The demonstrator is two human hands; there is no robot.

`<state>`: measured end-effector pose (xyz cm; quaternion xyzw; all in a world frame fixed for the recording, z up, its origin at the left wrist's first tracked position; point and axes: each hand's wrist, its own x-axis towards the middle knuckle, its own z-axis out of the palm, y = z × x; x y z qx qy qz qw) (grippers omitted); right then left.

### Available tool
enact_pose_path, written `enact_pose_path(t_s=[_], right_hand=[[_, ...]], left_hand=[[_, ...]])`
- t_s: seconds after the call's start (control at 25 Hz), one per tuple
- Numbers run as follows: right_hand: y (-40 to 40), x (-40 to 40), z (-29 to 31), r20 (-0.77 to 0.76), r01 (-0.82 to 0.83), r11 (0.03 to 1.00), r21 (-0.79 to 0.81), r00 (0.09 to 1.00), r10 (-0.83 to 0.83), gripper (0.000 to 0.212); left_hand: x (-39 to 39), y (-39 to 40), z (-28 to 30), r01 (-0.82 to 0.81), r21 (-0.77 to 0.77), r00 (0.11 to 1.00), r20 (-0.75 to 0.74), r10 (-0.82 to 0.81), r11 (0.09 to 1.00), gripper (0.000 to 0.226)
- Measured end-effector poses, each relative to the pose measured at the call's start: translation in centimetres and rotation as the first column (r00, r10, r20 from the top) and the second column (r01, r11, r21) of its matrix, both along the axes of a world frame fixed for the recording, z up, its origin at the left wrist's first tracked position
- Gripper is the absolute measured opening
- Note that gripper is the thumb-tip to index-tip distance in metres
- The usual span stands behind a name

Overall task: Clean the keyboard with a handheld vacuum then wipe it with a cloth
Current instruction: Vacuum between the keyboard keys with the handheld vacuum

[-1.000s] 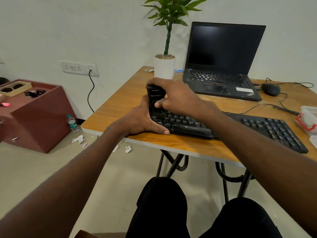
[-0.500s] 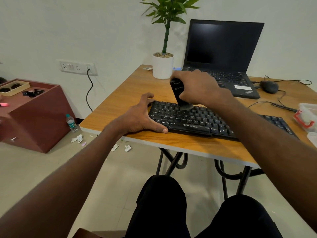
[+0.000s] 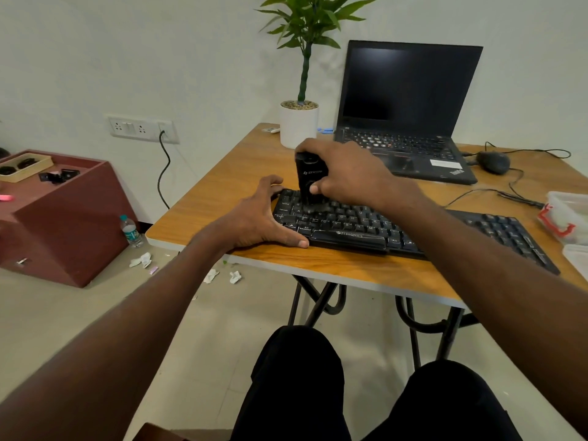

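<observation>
A black keyboard (image 3: 359,229) lies across the front of the wooden table (image 3: 222,192). My right hand (image 3: 346,173) grips a small black handheld vacuum (image 3: 309,181) held upright, its nozzle down on the keys near the keyboard's upper left. My left hand (image 3: 254,218) rests flat on the table against the keyboard's left end, fingers spread, thumb along the front edge. No cloth is in view.
An open black laptop (image 3: 407,113) and a white potted plant (image 3: 299,122) stand at the back of the table. A mouse (image 3: 493,162) with cables lies right, a clear plastic box (image 3: 569,218) at the right edge. A maroon cabinet (image 3: 63,214) stands on the left.
My right hand slid the vacuum right along the keys and has now come back left, toward the keyboard's left end. My left hand stayed at the keyboard's left end, fingers spreading.
</observation>
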<state>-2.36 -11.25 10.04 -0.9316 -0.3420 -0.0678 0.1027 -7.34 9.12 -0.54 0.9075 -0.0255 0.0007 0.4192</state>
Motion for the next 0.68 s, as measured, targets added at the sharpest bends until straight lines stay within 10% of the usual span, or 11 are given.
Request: enact_pose_path(t_s=[0.68], right_hand=[[-5.7,1.2,0.0,-0.083,0.134,0.991,0.021,0.988,-0.132,0.062]], left_hand=[[0.1,0.0,-0.1,0.007,-0.024,1.000,-0.011,-0.007,1.000,0.145]])
